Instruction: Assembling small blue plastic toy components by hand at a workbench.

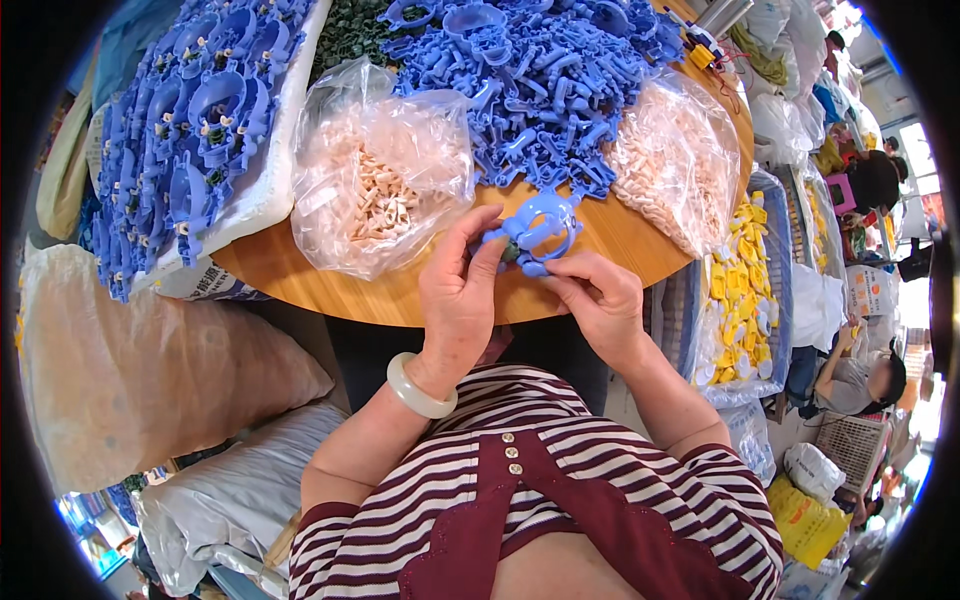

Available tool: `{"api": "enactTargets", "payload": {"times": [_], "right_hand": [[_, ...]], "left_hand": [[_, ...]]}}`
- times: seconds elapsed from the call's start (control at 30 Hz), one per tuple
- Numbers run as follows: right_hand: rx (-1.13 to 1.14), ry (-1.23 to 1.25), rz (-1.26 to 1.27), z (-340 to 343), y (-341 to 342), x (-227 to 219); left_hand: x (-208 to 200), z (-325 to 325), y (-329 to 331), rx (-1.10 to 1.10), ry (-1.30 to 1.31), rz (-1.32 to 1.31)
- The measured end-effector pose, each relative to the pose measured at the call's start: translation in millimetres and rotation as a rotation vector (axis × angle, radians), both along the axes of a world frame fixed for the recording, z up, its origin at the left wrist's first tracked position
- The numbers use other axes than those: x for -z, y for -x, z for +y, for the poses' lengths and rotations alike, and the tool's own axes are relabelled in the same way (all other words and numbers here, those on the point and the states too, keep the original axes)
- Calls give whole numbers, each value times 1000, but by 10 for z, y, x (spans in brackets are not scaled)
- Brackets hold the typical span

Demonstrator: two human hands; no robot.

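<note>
Between my two hands, over the near edge of the round wooden table (290, 285), is a blue plastic toy part (548, 222) with a ring-shaped body. My left hand (462, 275) grips its left side, where a small dark green piece (511, 251) shows near the fingertips. My right hand (603, 300) pinches the lower right side of the part. Just beyond my hands lies a heap of loose blue plastic parts (530, 90). A clear bag of small peach-coloured pieces (385, 190) sits to the left, and a second such bag (680, 160) to the right.
At the left, a white foam tray (270, 185) carries rows of blue assemblies. Dark green pieces (355, 35) lie at the back. On the right stands a blue crate (783, 300) with yellow parts (738, 300). Big sacks (150, 360) crowd the left. A seated person (855, 380) is farther right.
</note>
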State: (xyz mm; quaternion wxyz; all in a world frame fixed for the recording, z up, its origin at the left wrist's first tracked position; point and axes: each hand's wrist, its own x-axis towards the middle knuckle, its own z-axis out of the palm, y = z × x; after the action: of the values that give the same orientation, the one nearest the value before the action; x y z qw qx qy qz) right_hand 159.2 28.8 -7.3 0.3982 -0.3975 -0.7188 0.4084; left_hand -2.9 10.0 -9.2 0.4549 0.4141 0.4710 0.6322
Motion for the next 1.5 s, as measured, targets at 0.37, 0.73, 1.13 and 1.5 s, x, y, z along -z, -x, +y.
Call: {"api": "enactTargets", "payload": {"times": [0.37,0.73,1.13,1.5], "right_hand": [[260,-530,-333,61,26,-218],[160,-91,-188,155,49,-75],[168,2,-14,214,71,-223],[219,-467,-332,275,306,-175]], "left_hand": [[0,-1,-11,-8,0,-74],[-14,6,-9,-40,12,4],[-53,3,-17,-69,16,120],[2,-83,-63,-114,-40,179]]}}
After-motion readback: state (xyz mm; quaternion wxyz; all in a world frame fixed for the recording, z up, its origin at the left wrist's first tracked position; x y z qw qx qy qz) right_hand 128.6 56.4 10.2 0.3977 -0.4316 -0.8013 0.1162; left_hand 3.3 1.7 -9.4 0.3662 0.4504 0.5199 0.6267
